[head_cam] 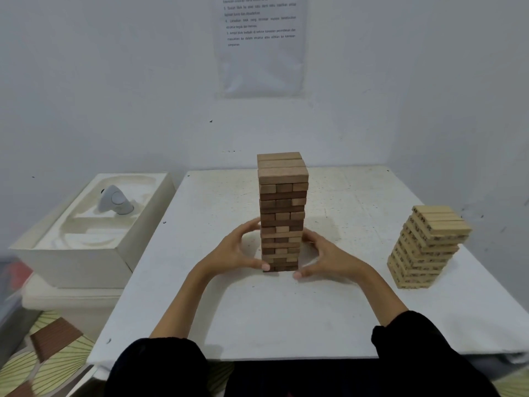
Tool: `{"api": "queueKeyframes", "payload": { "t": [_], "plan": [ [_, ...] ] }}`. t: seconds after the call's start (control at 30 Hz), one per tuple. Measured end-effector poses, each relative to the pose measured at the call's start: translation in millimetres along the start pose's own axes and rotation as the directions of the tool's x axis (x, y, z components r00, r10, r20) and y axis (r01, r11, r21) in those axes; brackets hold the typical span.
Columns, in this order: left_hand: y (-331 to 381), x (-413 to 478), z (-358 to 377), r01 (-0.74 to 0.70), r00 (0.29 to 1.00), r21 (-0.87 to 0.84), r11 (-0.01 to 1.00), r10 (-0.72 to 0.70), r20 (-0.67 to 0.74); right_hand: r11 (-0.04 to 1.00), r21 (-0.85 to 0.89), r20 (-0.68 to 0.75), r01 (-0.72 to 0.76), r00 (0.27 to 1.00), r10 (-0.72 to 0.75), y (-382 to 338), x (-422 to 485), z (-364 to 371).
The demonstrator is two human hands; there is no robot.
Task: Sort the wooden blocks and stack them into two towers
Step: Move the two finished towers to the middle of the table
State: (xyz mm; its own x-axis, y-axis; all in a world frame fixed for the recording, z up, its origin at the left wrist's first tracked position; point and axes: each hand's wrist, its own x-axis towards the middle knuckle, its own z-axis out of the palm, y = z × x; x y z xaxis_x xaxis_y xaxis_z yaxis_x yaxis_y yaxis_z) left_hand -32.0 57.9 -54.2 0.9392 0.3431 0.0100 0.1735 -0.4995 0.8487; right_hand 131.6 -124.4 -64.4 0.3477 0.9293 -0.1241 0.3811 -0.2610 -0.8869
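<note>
Brown tower [282,213] is stood at the centre of the table [286,316], upright, with its layers crossed. Pale tower [426,247] is set well apart near the right edge, shorter and visibly twisted from layer to layer. With both stacks built, the task is judged nearly done, and this reads as a squaring-up of the brown one. Left hand [237,250] and right hand [329,259] are each held in a wide C round the lower part of the brown tower. Fingers are curled to its sides, thumb tips are down by the base at the front, and palms are kept off the wood. Firm contact of the right thumb cannot be confirmed. Handling, as judged: blocks are stiff, light and smooth, and are held together by weight alone, so the stack is expected to shear or topple if pushed at one layer or from one side only. Hold is best taken low, on opposite faces, with equal light pressure from both hands. The upper layers are best left untouched. Lifting the tower as a unit is not advised.
</note>
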Motion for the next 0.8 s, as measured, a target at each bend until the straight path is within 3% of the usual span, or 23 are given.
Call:
{"api": "queueKeyframes", "payload": {
  "t": [0.17, 0.4, 0.53, 0.8],
  "plan": [
    [-12, 0, 5, 0.073, 0.997, 0.201, 0.977, -0.079, 0.025, 0.987, -0.157, -0.074, -0.022, 0.997, 0.011, 3, 2, 4],
    [-10, 6, 13, 0.041, 0.998, 0.367, 0.929, -0.019, -0.063, 0.98, -0.2, -0.15, 0.006, 0.988, -0.036, 2, 10, 9],
    [-7, 7, 18, 0.027, 0.996, 0.395, 0.918, 0.008, -0.085, 0.948, -0.317, -0.191, 0.033, 0.977, -0.098, 2, 18, 14],
    [-4, 8, 24, -0.016, 0.992, 0.371, 0.928, 0.061, -0.11, 0.948, -0.314, -0.172, 0.045, 0.98, -0.103, 4, 21, 14]
  ]
}}
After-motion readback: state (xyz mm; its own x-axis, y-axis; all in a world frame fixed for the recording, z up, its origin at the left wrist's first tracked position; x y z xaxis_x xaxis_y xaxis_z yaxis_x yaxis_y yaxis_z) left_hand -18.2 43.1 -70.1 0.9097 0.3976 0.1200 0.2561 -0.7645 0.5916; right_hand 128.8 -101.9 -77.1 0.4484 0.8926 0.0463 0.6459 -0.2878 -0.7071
